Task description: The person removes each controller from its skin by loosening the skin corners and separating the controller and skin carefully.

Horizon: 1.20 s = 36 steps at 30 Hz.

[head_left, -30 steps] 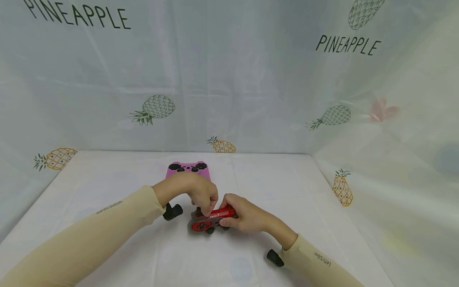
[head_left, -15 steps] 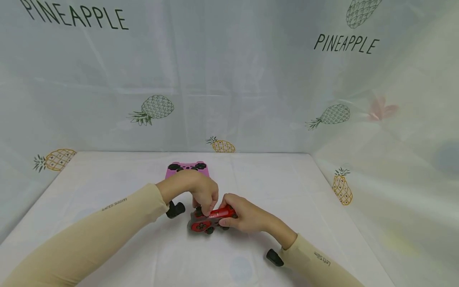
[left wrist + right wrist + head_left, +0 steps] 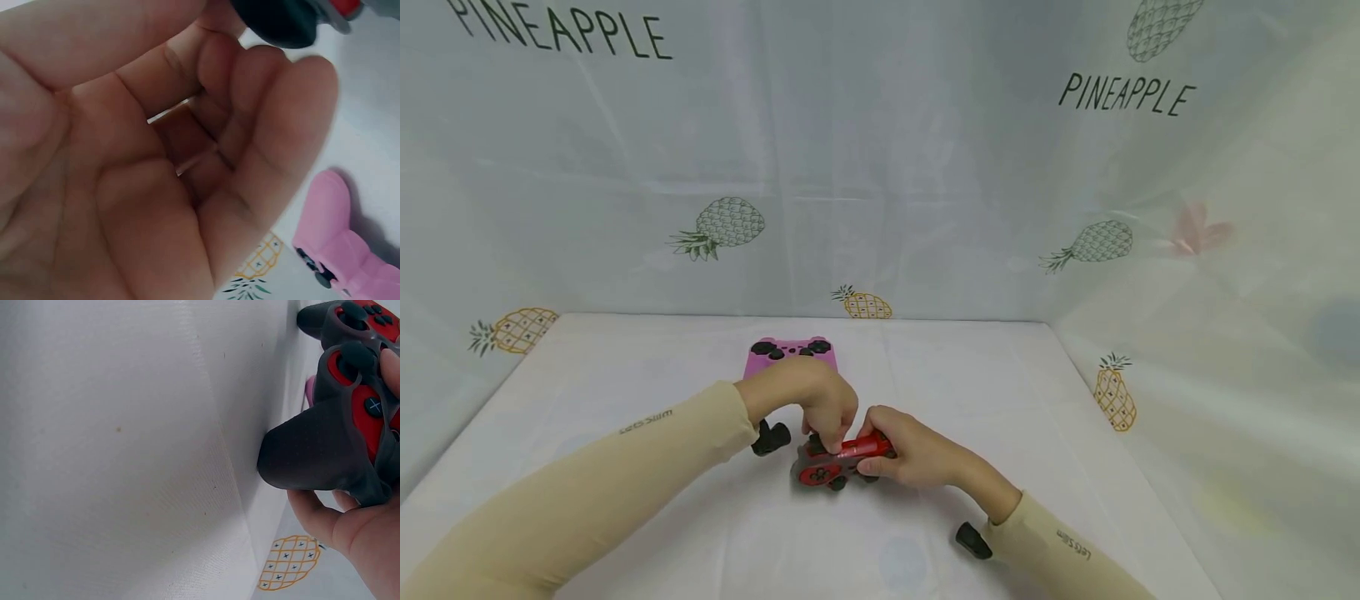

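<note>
A red game controller (image 3: 822, 475) with a dark grey rubbery cover sits tilted low over the white table, near its middle. My left hand (image 3: 826, 400) reaches down from above, pinching at its upper edge. In the left wrist view that hand's fingers are curled, and only a dark piece of the controller (image 3: 281, 22) shows past them; the pinch itself is hidden. My right hand (image 3: 921, 450) grips the other end, thumb on the near side. The right wrist view shows the dark covered handle (image 3: 312, 453), red face parts and thumbsticks.
Behind my left hand lies a pink game controller (image 3: 790, 348), partly hidden by the wrist. The white table cloth (image 3: 970, 375) runs back to a hanging curtain (image 3: 910, 167) printed with pineapples. Black devices are strapped at both wrists.
My left wrist and forearm have shifted slightly right and upward, while the fingers stay at the controller's upper edge. My right hand and the red controller hold almost the same place.
</note>
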{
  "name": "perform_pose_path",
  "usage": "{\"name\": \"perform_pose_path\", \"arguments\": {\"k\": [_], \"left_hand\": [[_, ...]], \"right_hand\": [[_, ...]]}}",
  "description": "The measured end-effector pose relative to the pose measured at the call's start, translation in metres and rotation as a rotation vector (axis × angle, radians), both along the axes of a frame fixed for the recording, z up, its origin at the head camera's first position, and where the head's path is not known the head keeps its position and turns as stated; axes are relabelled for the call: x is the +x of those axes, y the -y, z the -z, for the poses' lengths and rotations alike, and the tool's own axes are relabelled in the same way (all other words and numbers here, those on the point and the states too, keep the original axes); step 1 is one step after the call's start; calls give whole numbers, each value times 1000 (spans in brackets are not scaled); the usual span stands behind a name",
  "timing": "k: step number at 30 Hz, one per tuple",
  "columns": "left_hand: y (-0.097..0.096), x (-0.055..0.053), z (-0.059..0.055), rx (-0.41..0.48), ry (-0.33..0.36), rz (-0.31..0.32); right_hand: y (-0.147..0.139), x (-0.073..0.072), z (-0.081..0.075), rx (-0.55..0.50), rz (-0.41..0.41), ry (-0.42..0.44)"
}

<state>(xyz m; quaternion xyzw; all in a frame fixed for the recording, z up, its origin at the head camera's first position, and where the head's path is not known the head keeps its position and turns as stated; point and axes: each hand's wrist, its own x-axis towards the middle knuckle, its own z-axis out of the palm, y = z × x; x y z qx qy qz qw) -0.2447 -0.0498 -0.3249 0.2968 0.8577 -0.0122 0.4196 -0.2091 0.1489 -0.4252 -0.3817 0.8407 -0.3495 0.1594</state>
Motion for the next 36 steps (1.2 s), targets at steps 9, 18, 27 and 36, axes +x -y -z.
{"name": "perform_pose_path", "arguments": {"k": [9,18,27,36], "left_hand": [[24,4,4,136,-71,143],[47,7,9,325,-138,161],[75,17,16,492,-204,106],[98,32,49,701,-326,80]], "right_hand": [[-2,0,4,1,3,5],[-3,-1,5,-9,13,9],[-3,-4,8,-10,32,-4],[1,-3,7,-19,54,-5]]}}
